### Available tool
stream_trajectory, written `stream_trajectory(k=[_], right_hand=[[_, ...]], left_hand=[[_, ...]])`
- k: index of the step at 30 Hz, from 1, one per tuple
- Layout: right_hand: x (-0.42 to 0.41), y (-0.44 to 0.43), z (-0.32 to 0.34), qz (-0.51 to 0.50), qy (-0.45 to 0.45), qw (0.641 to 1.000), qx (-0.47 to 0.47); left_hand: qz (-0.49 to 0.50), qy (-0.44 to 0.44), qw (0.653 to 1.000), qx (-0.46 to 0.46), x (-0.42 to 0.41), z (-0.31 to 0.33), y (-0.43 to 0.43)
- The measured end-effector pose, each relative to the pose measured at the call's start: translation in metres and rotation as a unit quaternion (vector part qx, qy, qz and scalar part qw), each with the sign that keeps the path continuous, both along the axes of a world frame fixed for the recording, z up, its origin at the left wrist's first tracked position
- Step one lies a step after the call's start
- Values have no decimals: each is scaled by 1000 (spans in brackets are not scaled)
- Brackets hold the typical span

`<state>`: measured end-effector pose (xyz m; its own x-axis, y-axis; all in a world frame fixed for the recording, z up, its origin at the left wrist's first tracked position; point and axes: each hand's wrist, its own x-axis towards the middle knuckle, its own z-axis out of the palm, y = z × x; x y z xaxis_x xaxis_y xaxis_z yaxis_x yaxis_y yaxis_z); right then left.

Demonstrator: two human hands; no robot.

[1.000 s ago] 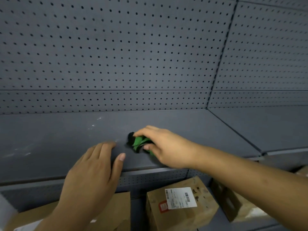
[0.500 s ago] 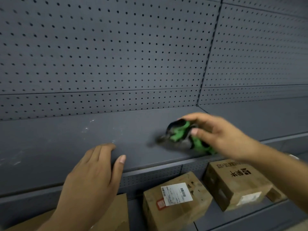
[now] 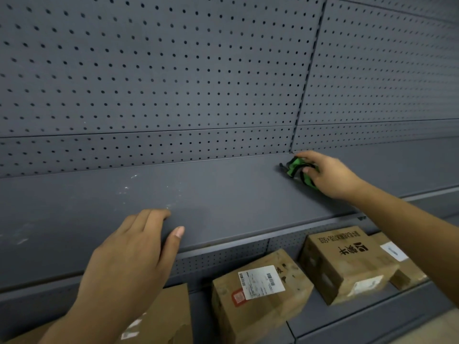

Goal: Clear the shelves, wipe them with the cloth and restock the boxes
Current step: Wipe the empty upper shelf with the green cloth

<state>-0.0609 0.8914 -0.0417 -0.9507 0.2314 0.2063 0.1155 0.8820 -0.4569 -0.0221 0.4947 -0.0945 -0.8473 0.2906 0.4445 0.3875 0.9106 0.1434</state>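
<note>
Head view showed the wiping step in hand: the right hand (image 3: 330, 177) gripped the green cloth (image 3: 296, 170) at the shelf's (image 3: 236, 199) back right corner, while the left hand (image 3: 134, 256) lay flat, fingers straight, on its front edge. Next, the whitish marks (image 3: 129, 184) to the left probably needed passes; boxes (image 3: 260, 294) sat below.

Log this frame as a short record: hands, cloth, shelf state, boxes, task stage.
left hand: rests on the shelf near its front, holds nothing
right hand: grips the cloth at the shelf's back right corner
cloth: green and black, bunched, pressed on the shelf
shelf: no boxes on it; whitish marks left of middle
boxes: at least three, cardboard, on the lower shelf
stage: wiping; restocking not yet done
</note>
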Motion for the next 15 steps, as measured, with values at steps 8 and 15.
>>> stream_trajectory(k=[8,15], right_hand=[[21,-88,-8,147,32,988,40],[57,-157,-7,251,33,966,-41]], left_hand=[[9,-16,1000,19,4,1,2],[8,-28,1000,11,5,5,2]])
